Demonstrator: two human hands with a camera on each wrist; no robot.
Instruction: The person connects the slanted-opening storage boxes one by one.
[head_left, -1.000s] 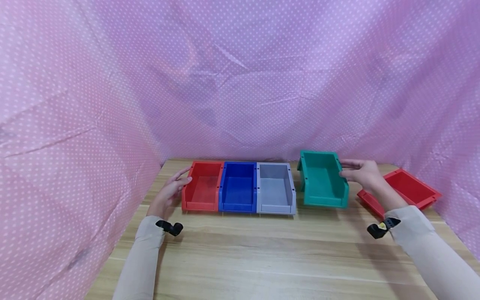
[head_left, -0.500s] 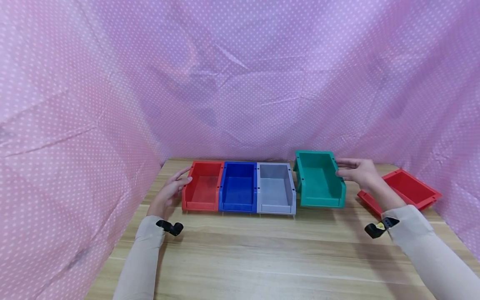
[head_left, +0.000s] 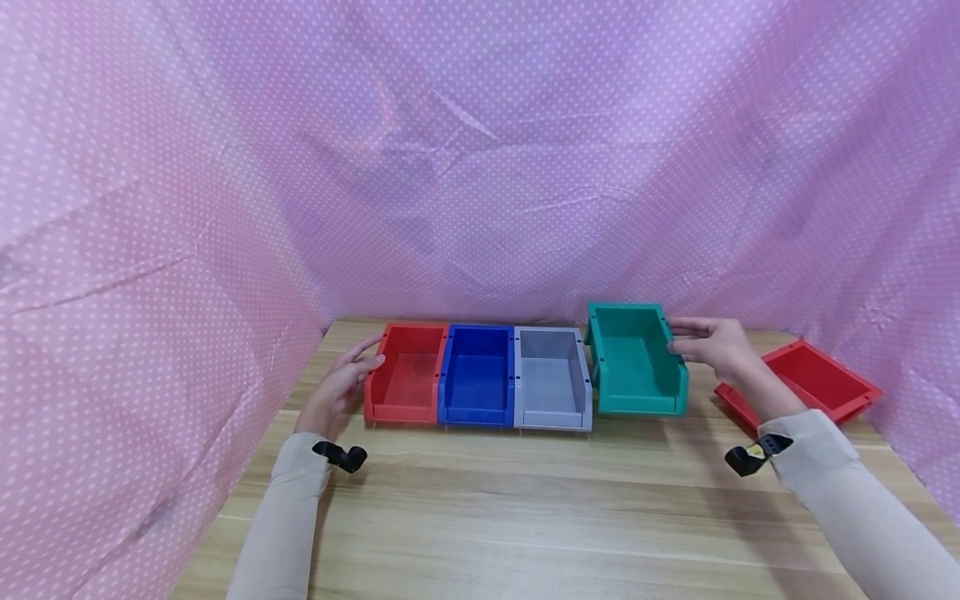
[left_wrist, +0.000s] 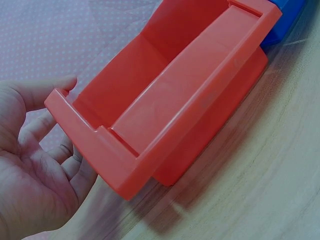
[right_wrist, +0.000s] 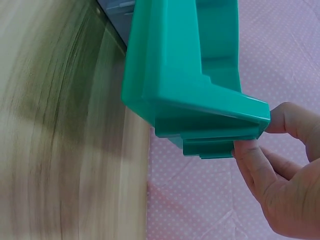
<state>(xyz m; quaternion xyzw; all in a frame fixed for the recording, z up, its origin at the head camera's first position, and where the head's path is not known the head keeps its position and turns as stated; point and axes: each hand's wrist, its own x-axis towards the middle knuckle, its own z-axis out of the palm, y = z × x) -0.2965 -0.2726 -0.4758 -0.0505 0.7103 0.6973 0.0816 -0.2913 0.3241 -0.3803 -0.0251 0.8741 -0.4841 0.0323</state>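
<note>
Head view. Right hand (head_left: 716,347): fingers pinch the far right corner of the green bin (head_left: 636,362), thumb on the rim and fingertips under the ledge, as the right wrist view shows (right_wrist: 252,155). The green bin sits at the right end of the row, just beside the grey bin (head_left: 551,379), angled slightly with a narrow gap between the two.
Left hand (head_left: 341,385): fingers relaxed and spread, palm against the outer left wall of the red bin (head_left: 405,375), holding nothing; confirmed in the left wrist view (left_wrist: 35,170).
Row on the worktop (head_left: 525,517), left to right: red bin, blue bin (head_left: 476,377), grey bin, green bin; the first three touch side by side.
Second red bin (head_left: 813,379): apart, to the right, behind the right wrist.
Handling note, as judgement: square the green bin parallel to the grey wall before closing the gap, fronts level, while the left hand braces the row against sliding.
Surround: pink dotted cloth (head_left: 480,167).
</note>
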